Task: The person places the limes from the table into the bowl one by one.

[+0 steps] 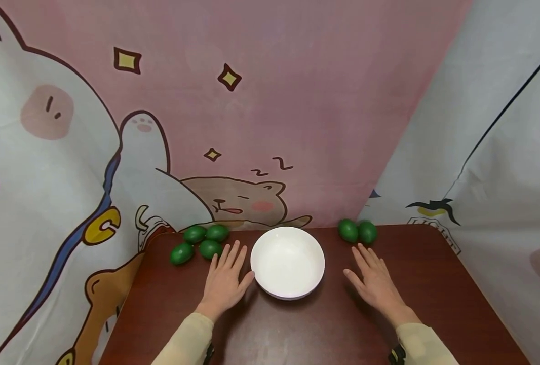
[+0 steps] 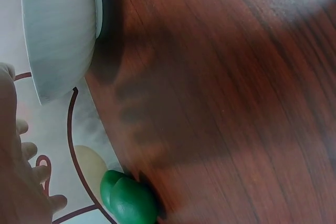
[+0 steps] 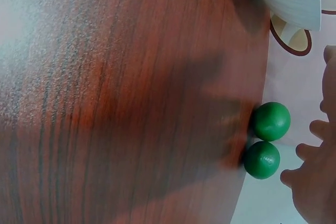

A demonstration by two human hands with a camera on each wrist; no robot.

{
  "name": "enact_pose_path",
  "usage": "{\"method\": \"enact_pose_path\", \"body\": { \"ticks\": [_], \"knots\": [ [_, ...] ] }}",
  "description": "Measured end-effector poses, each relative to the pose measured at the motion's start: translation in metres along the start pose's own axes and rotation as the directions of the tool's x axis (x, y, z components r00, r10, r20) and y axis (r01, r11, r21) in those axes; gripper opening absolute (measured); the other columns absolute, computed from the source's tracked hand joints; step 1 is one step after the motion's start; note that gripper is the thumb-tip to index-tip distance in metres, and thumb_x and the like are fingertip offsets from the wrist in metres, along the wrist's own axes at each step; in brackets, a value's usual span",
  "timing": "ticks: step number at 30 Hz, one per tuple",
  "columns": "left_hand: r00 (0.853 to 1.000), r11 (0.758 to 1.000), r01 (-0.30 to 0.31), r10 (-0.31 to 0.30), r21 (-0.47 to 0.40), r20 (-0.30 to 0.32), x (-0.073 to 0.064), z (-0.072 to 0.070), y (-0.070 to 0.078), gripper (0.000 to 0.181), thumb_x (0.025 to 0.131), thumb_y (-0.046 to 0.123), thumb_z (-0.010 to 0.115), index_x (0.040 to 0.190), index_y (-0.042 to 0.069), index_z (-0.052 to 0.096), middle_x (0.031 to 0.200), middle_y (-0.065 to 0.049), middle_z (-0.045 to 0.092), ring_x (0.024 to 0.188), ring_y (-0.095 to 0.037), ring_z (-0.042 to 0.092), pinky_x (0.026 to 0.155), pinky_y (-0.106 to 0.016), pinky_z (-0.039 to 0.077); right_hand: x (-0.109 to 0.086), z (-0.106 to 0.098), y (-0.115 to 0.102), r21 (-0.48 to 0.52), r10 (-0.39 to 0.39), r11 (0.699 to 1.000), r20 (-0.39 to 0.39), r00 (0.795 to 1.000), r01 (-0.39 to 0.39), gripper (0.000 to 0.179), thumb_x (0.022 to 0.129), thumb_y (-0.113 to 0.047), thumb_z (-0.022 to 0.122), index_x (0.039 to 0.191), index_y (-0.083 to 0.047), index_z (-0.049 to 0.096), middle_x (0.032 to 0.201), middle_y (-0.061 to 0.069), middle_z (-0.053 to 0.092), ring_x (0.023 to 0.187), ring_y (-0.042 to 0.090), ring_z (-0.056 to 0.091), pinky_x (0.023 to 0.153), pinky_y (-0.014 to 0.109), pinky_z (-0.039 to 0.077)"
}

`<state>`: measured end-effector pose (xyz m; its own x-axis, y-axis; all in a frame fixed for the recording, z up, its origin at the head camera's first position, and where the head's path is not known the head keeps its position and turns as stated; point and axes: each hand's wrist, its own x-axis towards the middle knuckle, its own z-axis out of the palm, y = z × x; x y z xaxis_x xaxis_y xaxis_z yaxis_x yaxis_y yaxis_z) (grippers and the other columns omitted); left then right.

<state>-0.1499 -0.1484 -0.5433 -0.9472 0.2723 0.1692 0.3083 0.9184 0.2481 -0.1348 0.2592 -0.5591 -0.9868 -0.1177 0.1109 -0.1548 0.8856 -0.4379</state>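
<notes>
A round white bowl (image 1: 287,262) stands upright on the dark wooden table. Just left of it my left hand (image 1: 225,284) hovers palm down, fingers straight, its thumb close to the rim. Several green limes (image 1: 182,253) lie grouped past the left fingertips; part of that group shows in the left wrist view as a green lime (image 2: 134,201). On the bowl's other side, apart from it, my right hand (image 1: 376,284) hangs over the table with straight fingers and holds nothing. Two limes (image 1: 367,232) sit side by side beyond its fingertips, also plain in the right wrist view as green limes (image 3: 272,121).
The reddish-brown table (image 1: 288,334) ends at a back edge close behind the limes. A printed cartoon cloth (image 1: 324,101) hangs behind it and along the left and right sides.
</notes>
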Motion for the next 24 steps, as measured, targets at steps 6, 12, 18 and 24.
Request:
{"method": "enact_pose_path", "body": {
  "ticks": [6, 12, 18, 24],
  "knots": [
    [1.000, 1.000, 0.011, -0.011, -0.007, 0.019, 0.000, 0.003, 0.001, 0.071, 0.103, 0.053, 0.053, 0.160, 0.014, 0.040, 0.169, -0.010, 0.028, 0.157, -0.035, 0.023, 0.123, -0.063, 0.019, 0.002, 0.000, 0.000, 0.017, 0.000, 1.000, -0.003, 1.000, 0.000, 0.077, 0.103, -0.045, 0.061, 0.159, 0.000, 0.035, 0.166, 0.025, 0.026, 0.152, 0.050, 0.022, 0.118, 0.069, 0.023],
    [1.000, 1.000, 0.008, -0.008, 0.003, 0.030, 0.002, 0.006, 0.002, 0.070, 0.103, 0.052, 0.053, 0.160, 0.014, 0.040, 0.169, -0.010, 0.029, 0.156, -0.035, 0.024, 0.122, -0.063, 0.021, 0.004, -0.001, -0.001, 0.032, 0.006, 0.999, 0.000, 1.000, -0.006, 0.076, 0.104, -0.044, 0.060, 0.159, 0.002, 0.035, 0.166, 0.025, 0.026, 0.150, 0.049, 0.025, 0.116, 0.068, 0.028],
    [0.999, 1.000, 0.002, -0.002, -0.009, 0.042, 0.004, 0.009, 0.003, 0.068, 0.103, 0.048, 0.053, 0.160, 0.013, 0.040, 0.169, -0.011, 0.029, 0.155, -0.037, 0.027, 0.121, -0.064, 0.024, 0.005, -0.001, -0.002, 0.048, 0.011, 0.999, -0.006, 1.000, -0.011, 0.072, 0.105, -0.041, 0.059, 0.157, 0.002, 0.038, 0.165, 0.024, 0.029, 0.149, 0.048, 0.029, 0.115, 0.067, 0.030],
    [0.999, 1.000, -0.001, 0.002, -0.029, 0.050, 0.004, 0.011, 0.005, 0.066, 0.104, 0.046, 0.053, 0.160, 0.013, 0.041, 0.168, -0.012, 0.030, 0.154, -0.038, 0.029, 0.120, -0.064, 0.026, 0.006, 0.000, -0.001, 0.041, 0.012, 0.999, -0.022, 1.000, -0.011, 0.070, 0.105, -0.041, 0.058, 0.157, 0.002, 0.039, 0.161, 0.025, 0.035, 0.147, 0.047, 0.033, 0.114, 0.067, 0.033]
  ]
}}
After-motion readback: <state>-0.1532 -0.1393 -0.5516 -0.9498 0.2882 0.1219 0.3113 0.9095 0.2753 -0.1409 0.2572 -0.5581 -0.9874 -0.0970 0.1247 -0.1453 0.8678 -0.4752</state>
